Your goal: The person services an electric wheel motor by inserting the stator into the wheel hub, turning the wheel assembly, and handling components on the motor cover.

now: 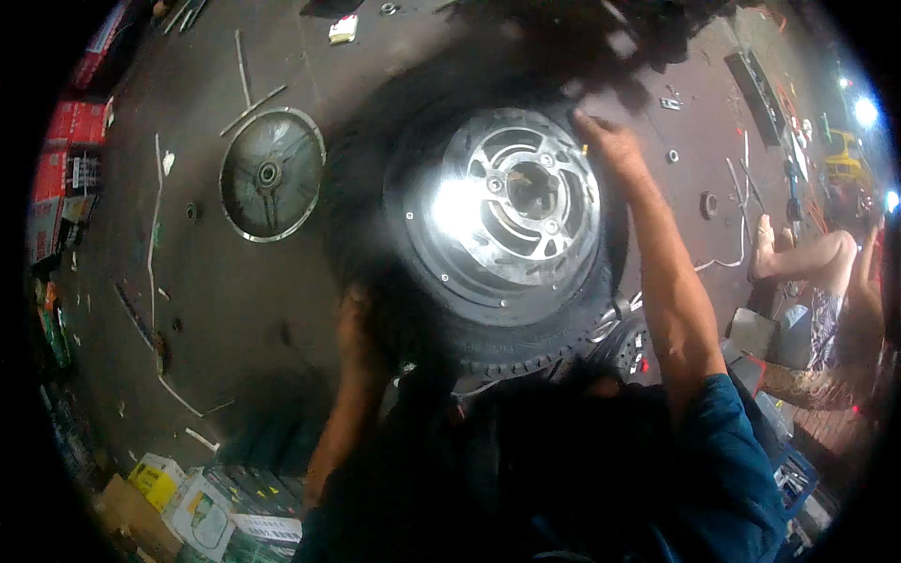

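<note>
A large wheel (pixel 450 300) with a black knobbly tire and a dark hub stands tilted in front of my body. A shiny metal brake disc (pixel 479 225) is bolted to its face. My right hand (pixel 610 148) grips the tire's upper right edge, its thumb toward the disc. At the lower left, my left hand (pixel 358 328) is closed against the tire, its fingertips lost in the dark. Just left of the wheel, a round metal hub cover (pixel 249 178) with a bearing in its centre lies on the floor.
Loose rods, nuts and a metal ring (pixel 710 205) are scattered over the dark floor (pixel 211 310). Red boxes (pixel 70 174) stand at the far left, more cartons (pixel 202 516) at the lower left. Another person's bent leg (pixel 817 253) shows at the right, near a long metal bar (pixel 754 97).
</note>
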### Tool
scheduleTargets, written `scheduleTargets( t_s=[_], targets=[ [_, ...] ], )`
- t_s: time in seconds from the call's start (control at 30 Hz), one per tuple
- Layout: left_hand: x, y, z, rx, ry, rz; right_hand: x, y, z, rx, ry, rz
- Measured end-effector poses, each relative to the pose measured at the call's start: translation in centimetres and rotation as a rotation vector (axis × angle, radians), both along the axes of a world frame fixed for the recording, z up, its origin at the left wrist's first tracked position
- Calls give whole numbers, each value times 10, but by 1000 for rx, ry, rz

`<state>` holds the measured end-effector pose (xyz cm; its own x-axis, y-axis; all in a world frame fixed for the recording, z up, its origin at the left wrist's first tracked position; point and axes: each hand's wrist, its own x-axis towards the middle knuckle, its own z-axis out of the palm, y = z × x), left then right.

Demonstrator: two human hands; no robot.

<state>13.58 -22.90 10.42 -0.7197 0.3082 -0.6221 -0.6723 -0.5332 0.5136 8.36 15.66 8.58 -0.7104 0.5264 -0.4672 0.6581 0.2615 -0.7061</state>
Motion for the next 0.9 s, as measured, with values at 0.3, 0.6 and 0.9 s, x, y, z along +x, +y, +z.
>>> scheduleTargets(
  t_s=[0.3, 0.6, 0.9],
  targets=[
    [-8, 37, 44, -262, 169, -37, 29, 33, 7, -226, 33, -15],
    [-15, 50, 86, -316, 580, -403, 51, -34, 162, 374, -123, 859],
    [-28, 163, 164, -88, 816, -1011, 94, -34, 232, 36, 358, 136]
  ],
)
